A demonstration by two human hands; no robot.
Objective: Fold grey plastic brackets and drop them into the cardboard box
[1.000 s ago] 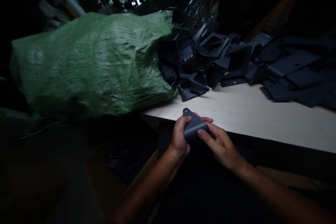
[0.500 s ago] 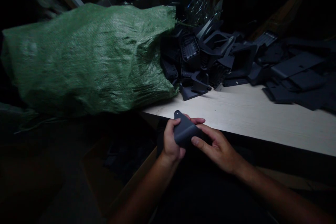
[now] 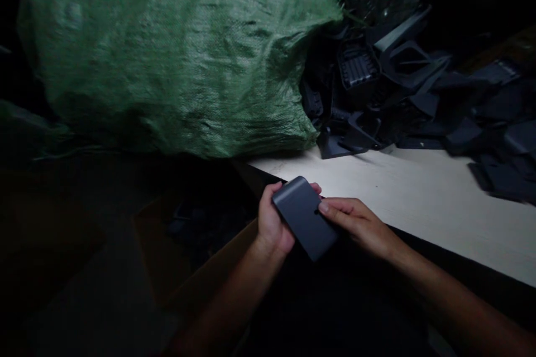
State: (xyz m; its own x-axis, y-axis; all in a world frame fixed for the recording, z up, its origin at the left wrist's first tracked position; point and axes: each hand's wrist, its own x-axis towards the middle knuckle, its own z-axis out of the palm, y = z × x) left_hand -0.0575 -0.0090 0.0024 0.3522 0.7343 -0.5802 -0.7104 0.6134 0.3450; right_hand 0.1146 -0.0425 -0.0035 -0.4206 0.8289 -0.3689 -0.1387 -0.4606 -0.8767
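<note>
A dark grey plastic part [image 3: 304,216], flat and rectangular with a small hole in its face, is held between both hands at the near edge of the pale table [image 3: 419,201]. My left hand [image 3: 272,223] grips its left side from below, fingers curled round it. My right hand [image 3: 355,223] holds its right side, with a fingertip resting by the hole.
A large green woven sack [image 3: 176,61] lies on its side at the table's left end, with dark plastic parts [image 3: 377,89] spilling from its mouth into a heap along the back right. A brown cardboard box [image 3: 176,268] stands below the table edge, in shadow.
The part has been turned in my hands: its tabbed end showed before, now its flat rectangular face is up. The view has shifted left and down.
</note>
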